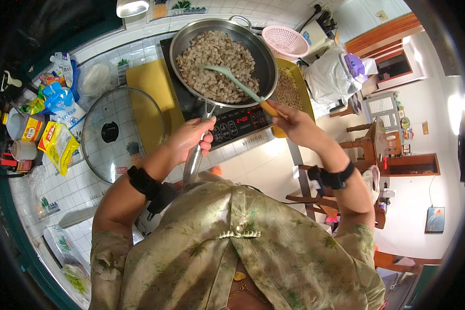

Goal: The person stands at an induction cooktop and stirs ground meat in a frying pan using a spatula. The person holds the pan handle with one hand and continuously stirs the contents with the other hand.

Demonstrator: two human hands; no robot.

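A large frying pan (269,66) with a steel rim sits on a black induction cooktop (236,126) whose red digits are lit. Diced, pale brown food (217,58) fills much of the pan. My left hand (193,140) grips the pan's long metal handle (194,161). In my right hand (296,122) is the yellow handle of a spatula (236,81), its pale green head resting in the food. A yellow tray (308,89) holding brown, crumbly food stands right of the cooktop, partly behind the pan and my right hand.
A glass lid (139,104) lies left of the cooktop, overlapping a yellow board (149,77). Seasoning bags (60,143) and bottles crowd the far left. A pink plastic basket (285,40) and a white plastic bag (325,77) stand at the back right. Wooden chairs are farther right.
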